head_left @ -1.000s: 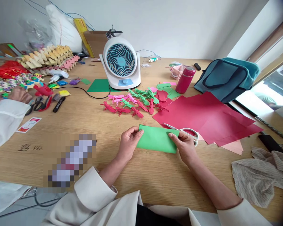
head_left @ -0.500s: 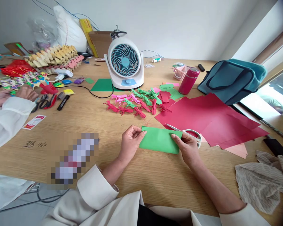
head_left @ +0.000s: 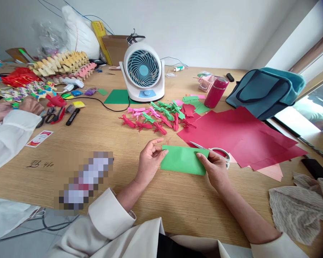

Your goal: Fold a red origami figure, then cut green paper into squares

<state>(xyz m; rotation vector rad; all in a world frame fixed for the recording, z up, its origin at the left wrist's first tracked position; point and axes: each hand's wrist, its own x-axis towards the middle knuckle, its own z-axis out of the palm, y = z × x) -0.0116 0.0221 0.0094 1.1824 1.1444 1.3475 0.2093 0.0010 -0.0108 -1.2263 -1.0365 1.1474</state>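
Between my hands is a green rectangle of paper (head_left: 184, 160), held just above the table. My left hand (head_left: 150, 159) pinches its left edge with the thumb in front, the index finger lifted away behind. On the opposite end, my right hand (head_left: 216, 168) grips the paper, thumb on top and fingers hidden underneath. White-handled scissors (head_left: 221, 154) lie just behind my right hand, their blades pointing left. Beyond the paper, several folded paper figures (head_left: 158, 116) in red, green and pink are grouped together. Large red sheets (head_left: 231, 132) spread out to the right.
A white fan (head_left: 143, 71) stands behind the figures. To the right are a red bottle (head_left: 216, 92), a blue bag (head_left: 263, 91) and a crumpled cloth (head_left: 296, 211). At left, another person's hands (head_left: 29, 105) work near a black marker (head_left: 73, 116) and egg trays (head_left: 61, 64).
My left index finger has lifted and straightened away from the paper's top edge. The green paper stays in nearly the same place, and my right hand keeps its grip.
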